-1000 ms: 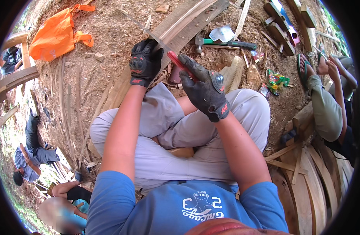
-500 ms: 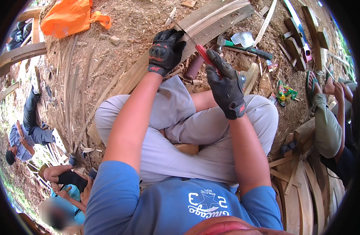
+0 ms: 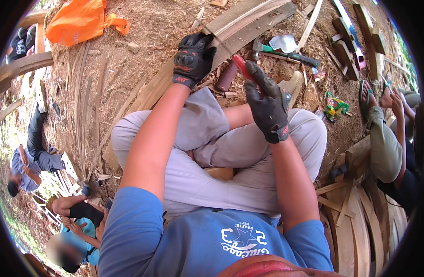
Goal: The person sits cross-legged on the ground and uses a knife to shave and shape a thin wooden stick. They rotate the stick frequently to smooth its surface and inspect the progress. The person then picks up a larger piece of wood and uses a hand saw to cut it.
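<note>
My left hand (image 3: 192, 60), in a black glove with red marks, is closed at the near end of a curved wooden strip (image 3: 249, 21); its fingertips are hidden. That strip lies along a long plank (image 3: 149, 94) on the ground. My right hand (image 3: 269, 104), gloved in black too, is closed around a red-handled tool (image 3: 242, 68). A thin metal shaft or blade runs from the tool's handle toward the strip's end beside my left hand; its exact kind is unclear. Under the tool lies a dark reddish cylinder (image 3: 227, 76).
A hammer (image 3: 297, 58) and a clear plastic container (image 3: 283, 44) lie right of the plank. Beyond are a green wrapper (image 3: 334, 106) and wood blocks (image 3: 345, 55). An orange bag (image 3: 76, 22) lies far left. Other people sit at left and right.
My right hand and the red-handled tool have shifted slightly toward me and tilted. My left hand stays nearly where it was. The whole view has moved a little.
</note>
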Tool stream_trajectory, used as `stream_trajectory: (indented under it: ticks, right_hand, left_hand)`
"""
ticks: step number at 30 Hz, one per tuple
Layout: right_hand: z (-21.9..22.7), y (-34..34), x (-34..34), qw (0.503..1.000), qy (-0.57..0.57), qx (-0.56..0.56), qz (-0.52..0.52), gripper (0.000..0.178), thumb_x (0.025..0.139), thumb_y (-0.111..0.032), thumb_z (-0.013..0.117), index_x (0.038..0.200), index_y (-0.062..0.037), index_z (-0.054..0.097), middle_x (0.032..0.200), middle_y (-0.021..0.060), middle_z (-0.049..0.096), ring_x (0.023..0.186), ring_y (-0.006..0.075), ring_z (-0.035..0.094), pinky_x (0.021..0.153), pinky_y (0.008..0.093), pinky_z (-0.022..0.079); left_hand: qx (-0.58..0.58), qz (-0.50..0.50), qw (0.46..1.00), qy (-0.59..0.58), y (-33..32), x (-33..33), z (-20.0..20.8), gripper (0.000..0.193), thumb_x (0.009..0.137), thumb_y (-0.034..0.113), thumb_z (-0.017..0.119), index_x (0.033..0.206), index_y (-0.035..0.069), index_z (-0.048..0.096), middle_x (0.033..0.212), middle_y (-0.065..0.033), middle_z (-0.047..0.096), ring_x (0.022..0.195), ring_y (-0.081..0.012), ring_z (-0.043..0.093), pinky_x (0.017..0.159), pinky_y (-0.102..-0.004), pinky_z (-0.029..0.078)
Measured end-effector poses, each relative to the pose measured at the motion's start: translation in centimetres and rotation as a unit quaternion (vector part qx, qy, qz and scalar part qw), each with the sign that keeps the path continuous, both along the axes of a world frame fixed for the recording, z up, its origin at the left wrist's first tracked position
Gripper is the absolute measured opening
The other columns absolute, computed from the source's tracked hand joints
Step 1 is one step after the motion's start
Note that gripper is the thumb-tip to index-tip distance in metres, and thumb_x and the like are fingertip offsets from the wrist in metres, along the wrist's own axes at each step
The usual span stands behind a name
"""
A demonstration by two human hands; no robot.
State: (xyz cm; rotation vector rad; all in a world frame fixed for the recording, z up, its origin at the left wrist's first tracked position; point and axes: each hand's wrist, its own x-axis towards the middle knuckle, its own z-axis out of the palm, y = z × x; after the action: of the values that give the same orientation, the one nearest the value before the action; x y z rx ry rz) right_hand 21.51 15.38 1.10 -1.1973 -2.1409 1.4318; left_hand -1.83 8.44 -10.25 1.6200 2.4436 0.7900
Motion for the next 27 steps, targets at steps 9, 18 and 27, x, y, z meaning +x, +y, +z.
stream_trajectory:
  ticks: [9,18,27]
  right_hand:
    - [-2.1,0.1,-0.2,0.999,0.026,0.041,0.011,0.048,0.091,-0.022,0.07,0.139,-0.0197,0.07,0.121,0.0155,0.076,0.097,0.0346,0.076,0.083,0.0433,0.061]
    - [-0.9,1.1,-3.3,0.999,0.028,0.033,-0.006,0.042,0.093,-0.023,0.07,0.134,-0.019,0.072,0.118,0.0188,0.075,0.097,0.0359,0.076,0.085,0.0441,0.06]
    - [1.6,1.8,-2.1,0.998,-0.034,0.052,0.016,0.042,0.096,-0.022,0.067,0.137,-0.0152,0.071,0.124,0.0187,0.074,0.104,0.0356,0.076,0.09,0.042,0.059]
  left_hand:
    - [-0.018,-0.039,0.998,0.038,-0.2,-1.1,-1.2,0.034,0.088,0.022,0.077,0.118,0.009,0.074,0.119,-0.0172,0.07,0.115,-0.0399,0.062,0.102,-0.05,0.049]
    - [0.01,-0.02,1.0,0.005,1.4,-4.4,-0.2,0.019,0.087,0.017,0.075,0.102,0.005,0.075,0.1,-0.0215,0.072,0.096,-0.0433,0.068,0.085,-0.0512,0.055]
    - [-0.024,0.059,0.996,-0.066,0.8,-3.8,-0.6,0.04,0.092,0.031,0.077,0.119,0.003,0.07,0.116,-0.0212,0.071,0.109,-0.0414,0.068,0.095,-0.0488,0.055]
